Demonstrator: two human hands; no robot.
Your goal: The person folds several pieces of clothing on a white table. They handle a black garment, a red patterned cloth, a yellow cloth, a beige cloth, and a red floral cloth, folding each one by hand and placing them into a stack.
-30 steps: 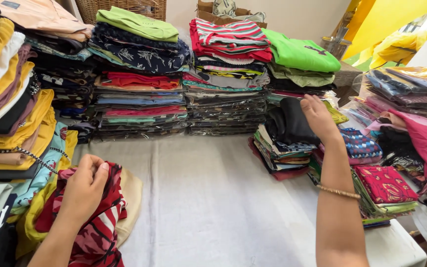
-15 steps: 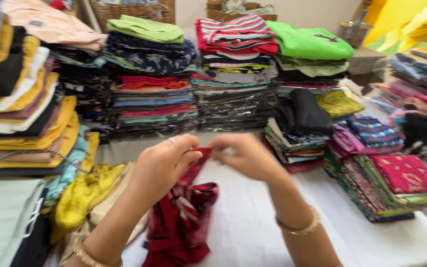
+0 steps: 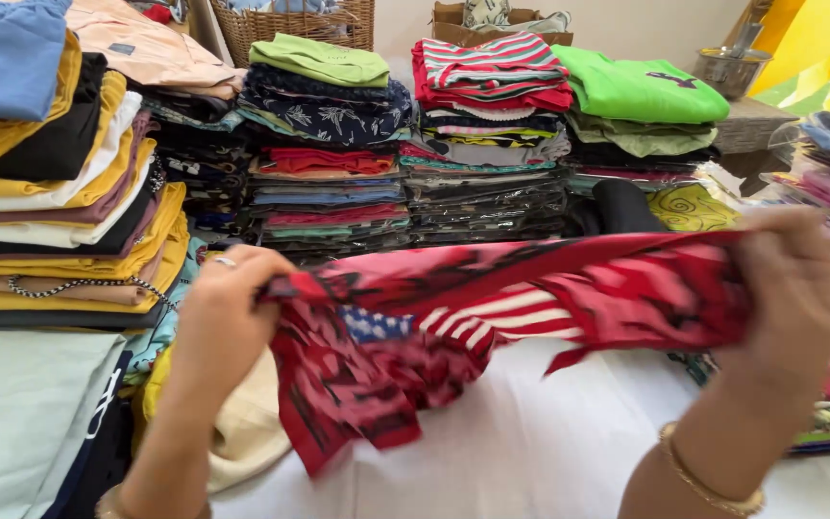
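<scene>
Head view, centre of frame: a red patterned garment with a flag motif is stretched between both hands, its long axis running nearly level from middle left to middle right, above the white table cover. Left hand, middle left, is closed on one end of the cloth, fingers curled over the bunched edge; loose fabric hangs below it toward the lower centre. Right hand, middle right and motion-blurred, is closed on the other end; a gold bangle sits on that wrist. Both hands lie equally near the garment, each touching it. Upper frame: stacks of folded clothes, a green folded shirt and a yellow-toned pile at left.
</scene>
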